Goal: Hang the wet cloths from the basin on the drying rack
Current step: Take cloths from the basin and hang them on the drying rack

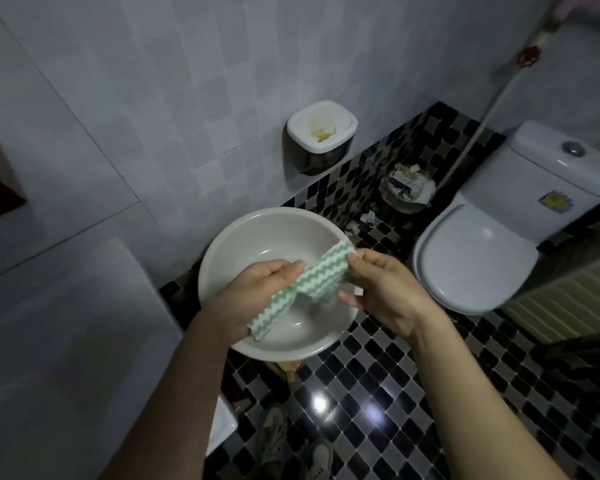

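A green-and-white zigzag cloth [312, 275] is stretched above the round white basin [229, 244]. My left hand [257, 289] grips its lower left part, with the loose end hanging down past my wrist. My right hand [381, 285] pinches its upper right end between thumb and fingers. The basin sits low over the tiled floor, and the part of its inside that I can see holds no other cloth. No drying rack is in view.
A white toilet [492, 251] with its lid down stands at the right. A full waste bin [409, 188] sits on the checkered floor beyond the basin. A wall-mounted box [321, 136] hangs above. A white appliance [66, 341] fills the left.
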Tool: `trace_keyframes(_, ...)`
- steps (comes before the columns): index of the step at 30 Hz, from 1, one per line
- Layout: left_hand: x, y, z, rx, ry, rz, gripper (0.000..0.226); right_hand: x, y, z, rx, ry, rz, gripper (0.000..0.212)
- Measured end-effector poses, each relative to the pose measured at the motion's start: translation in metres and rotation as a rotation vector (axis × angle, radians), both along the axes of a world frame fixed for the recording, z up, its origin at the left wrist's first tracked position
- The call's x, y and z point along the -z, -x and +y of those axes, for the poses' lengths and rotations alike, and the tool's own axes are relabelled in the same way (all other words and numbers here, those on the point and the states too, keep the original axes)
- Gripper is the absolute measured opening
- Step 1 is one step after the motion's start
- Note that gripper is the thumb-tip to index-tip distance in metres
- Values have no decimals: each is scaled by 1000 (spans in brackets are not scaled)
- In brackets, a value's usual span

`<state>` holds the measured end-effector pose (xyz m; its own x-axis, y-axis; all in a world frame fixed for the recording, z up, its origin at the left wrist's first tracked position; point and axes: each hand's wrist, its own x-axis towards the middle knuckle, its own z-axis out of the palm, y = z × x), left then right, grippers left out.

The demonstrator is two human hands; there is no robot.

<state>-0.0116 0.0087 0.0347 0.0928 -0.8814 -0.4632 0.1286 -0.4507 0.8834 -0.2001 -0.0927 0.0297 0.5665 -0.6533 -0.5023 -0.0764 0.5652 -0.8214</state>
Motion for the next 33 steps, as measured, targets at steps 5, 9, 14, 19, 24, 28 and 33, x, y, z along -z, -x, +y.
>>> trace_keyframes(5, -16, 21, 20, 247, -37, 4, 27, -30, 14, 32, 180, 132, -9, 18)
trace_keyframes(9, -37, 38, 31, 364, 92, -50, 31, -64, 26, 61, 71, 370, 57, 24)
trace_keyframes(14, -58, 74, 44, 334, 152, 189, 45, -94, 32, 102, 62, 519, 213, 33)
trace_keyframes(19, -74, 80, 79, 344, 299, -182, 13, -108, 54, 158, 131, 486, 254, 33)
trace_keyframes(24, -90, 79, 121, 228, 353, -43, 23, -108, 83, 222, 6, 426, 286, 25)
trace_keyframes(28, -88, 84, 141, 228, 409, -80, 36, -114, 111, 271, 192, 379, 283, 23)
trace_keyframes(33, -90, 110, 162, 280, 389, 31, 23, -129, 150, 340, 400, 390, 283, 21)
